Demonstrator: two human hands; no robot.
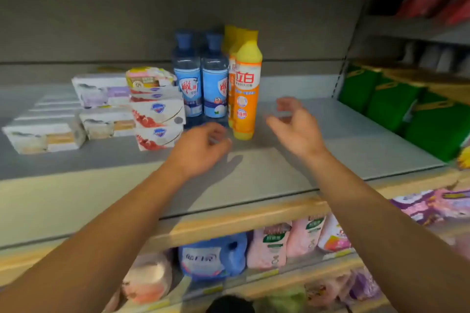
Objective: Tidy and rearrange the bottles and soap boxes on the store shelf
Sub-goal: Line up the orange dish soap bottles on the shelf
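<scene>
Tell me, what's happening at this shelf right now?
A person is tidying a store shelf. Both hands are empty and open: the left hand reaches toward the blue bottles, the right hand hovers beside the orange bottles. Soap boxes sit stacked to the left.

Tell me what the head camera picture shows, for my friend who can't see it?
Two empty hands, left hand and right hand, reach toward an orange bottle on a grey shelf. Blue bottles and stacked soap boxes sit left of it.

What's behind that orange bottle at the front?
Behind the front orange bottle stand more yellow-capped bottles in a row; only caps and slivers of their sides show. How many there are, and anything further back, is hidden.
</scene>
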